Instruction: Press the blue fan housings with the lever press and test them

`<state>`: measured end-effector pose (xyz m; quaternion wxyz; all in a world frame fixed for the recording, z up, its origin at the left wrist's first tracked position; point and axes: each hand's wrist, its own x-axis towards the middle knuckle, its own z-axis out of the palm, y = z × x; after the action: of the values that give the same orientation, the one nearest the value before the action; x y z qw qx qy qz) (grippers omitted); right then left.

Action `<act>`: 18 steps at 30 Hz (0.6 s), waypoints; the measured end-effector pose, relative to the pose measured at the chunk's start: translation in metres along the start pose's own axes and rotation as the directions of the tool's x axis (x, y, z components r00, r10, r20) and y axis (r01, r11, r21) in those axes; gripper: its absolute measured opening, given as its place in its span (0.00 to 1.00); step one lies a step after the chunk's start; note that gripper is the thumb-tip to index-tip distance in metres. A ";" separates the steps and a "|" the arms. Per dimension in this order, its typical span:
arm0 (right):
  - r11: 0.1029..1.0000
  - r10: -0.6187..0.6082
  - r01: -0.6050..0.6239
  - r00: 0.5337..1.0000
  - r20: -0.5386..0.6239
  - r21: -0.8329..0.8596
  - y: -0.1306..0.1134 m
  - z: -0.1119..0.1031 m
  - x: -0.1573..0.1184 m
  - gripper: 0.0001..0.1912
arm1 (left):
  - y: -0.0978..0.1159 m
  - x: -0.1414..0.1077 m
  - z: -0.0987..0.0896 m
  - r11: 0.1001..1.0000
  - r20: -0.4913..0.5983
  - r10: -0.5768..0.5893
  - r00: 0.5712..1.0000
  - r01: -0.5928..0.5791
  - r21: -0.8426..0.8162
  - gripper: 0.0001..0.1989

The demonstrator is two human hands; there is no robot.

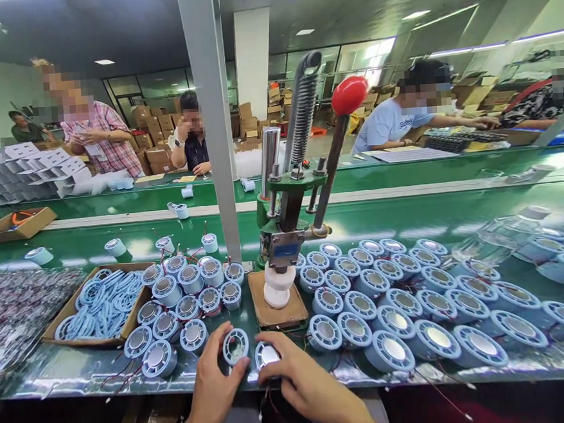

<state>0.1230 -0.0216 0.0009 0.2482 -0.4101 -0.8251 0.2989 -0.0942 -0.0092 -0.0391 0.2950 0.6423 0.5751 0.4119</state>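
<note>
Near the bench's front edge, my left hand (212, 374) grips a light blue plastic ring (235, 333) between thumb and fingers, its open middle showing. Just to the right, my right hand (296, 373) is closed around a round light blue housing (267, 354) with a silver disc in its top; the fingers hide part of it. Thin wires (268, 396) hang below that hand. The ring and the housing are side by side, apart. Behind them stands a hand lever press (287, 246) with a red knob (350, 95) and white round blocks (278, 288) over a brown pad (257, 287).
Several similar blue housings (391, 351) fill the bench on the right, and more (159, 358) stand on the left. A cardboard box (141, 305) holds loose blue rings. A grey post (213, 126) rises behind. Co-workers (392, 126) work across the green conveyor (407, 209).
</note>
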 end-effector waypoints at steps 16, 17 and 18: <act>0.977 0.172 -0.043 0.741 -0.649 0.210 0.032 0.094 0.007 0.34 | 0.047 0.003 0.016 0.986 0.334 0.122 0.935 -0.152 0.064 0.38; 0.973 0.186 -0.051 0.746 -0.639 0.224 0.033 0.094 0.006 0.34 | 0.046 0.002 0.016 0.993 0.314 0.084 0.946 -0.105 0.051 0.37; 0.969 0.201 -0.059 0.753 -0.627 0.239 0.033 0.093 0.005 0.34 | 0.045 0.001 0.016 0.998 0.286 0.041 0.957 -0.055 0.038 0.36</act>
<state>0.0770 -0.0284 -0.0865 0.5366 -0.5168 -0.6229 0.2387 -0.0578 -0.0143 -0.0088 0.3500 0.7152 0.5201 0.3091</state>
